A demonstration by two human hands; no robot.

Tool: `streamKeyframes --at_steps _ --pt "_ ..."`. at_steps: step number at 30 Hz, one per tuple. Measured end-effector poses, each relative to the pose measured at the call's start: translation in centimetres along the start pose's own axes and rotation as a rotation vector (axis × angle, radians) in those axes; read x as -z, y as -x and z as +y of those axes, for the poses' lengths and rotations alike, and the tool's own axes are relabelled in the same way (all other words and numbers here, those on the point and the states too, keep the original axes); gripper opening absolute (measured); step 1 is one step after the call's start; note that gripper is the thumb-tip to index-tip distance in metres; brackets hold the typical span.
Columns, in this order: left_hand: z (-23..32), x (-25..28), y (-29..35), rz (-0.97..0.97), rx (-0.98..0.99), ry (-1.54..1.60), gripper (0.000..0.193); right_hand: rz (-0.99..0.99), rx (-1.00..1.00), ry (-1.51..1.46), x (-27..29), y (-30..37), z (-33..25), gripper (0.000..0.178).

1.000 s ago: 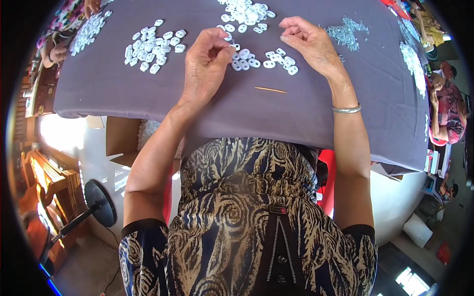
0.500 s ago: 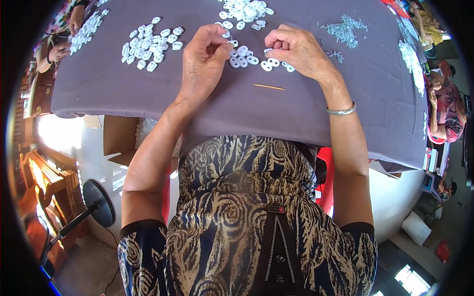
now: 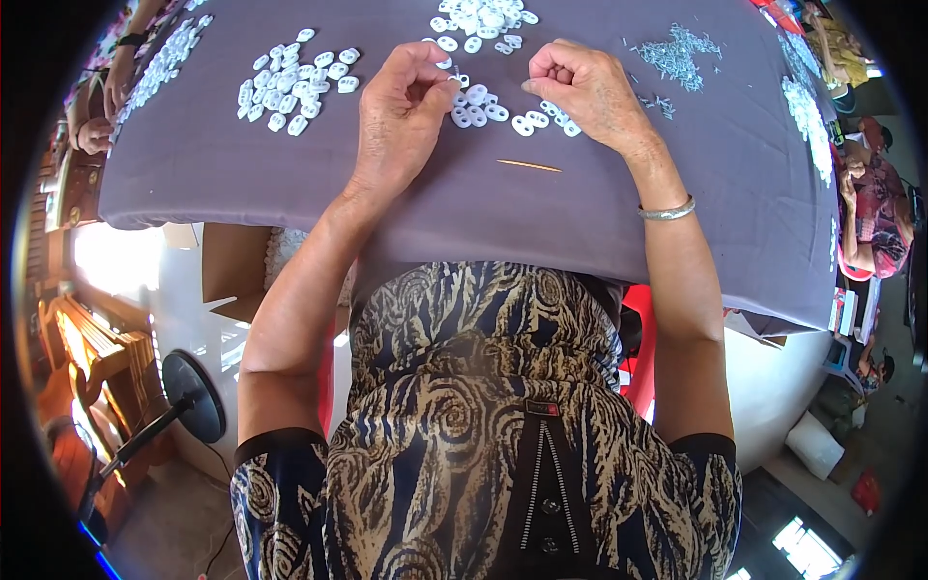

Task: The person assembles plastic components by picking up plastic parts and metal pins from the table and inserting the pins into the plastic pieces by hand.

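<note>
Over the purple-grey cloth, my left hand is closed in a pinch, thumb against fingers. A small pale bit shows at its fingertips, too small to name. Just beside it lies a cluster of white oval plastic pieces with two holes. My right hand is also pinched, its thumb tip pointing left; what it holds, if anything, is hidden. Below its fingers sit several more white two-holed pieces. Nearer to me, a thin wooden toothpick-like stick lies on the cloth.
Larger piles of white pieces lie at the left and far middle. Small silvery metal parts are heaped at the right. Another person's hands work at the far left edge. An open cardboard box stands below the table.
My right hand has lifted slightly right, off the white pieces, uncovering more of them. My left hand has barely moved. The other person's hands at the left edge have shifted toward the rim.
</note>
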State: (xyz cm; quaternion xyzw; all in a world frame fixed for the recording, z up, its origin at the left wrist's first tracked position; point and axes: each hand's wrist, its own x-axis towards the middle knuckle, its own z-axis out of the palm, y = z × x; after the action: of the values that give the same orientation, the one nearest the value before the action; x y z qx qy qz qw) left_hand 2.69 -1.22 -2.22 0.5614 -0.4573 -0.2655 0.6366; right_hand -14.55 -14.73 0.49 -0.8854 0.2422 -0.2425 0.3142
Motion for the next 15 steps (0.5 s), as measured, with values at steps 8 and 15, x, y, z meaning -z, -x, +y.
streamKeyframes --at_steps 8,15 --pt "0.0 0.0 0.0 -0.001 0.015 -0.01 0.023 -0.052 0.006 -0.064 1.3 0.4 -0.2 0.007" --pt "0.1 0.0 0.0 -0.017 0.008 0.016 0.025 -0.28 -0.02 0.031 2.1 1.1 -1.6 0.008"
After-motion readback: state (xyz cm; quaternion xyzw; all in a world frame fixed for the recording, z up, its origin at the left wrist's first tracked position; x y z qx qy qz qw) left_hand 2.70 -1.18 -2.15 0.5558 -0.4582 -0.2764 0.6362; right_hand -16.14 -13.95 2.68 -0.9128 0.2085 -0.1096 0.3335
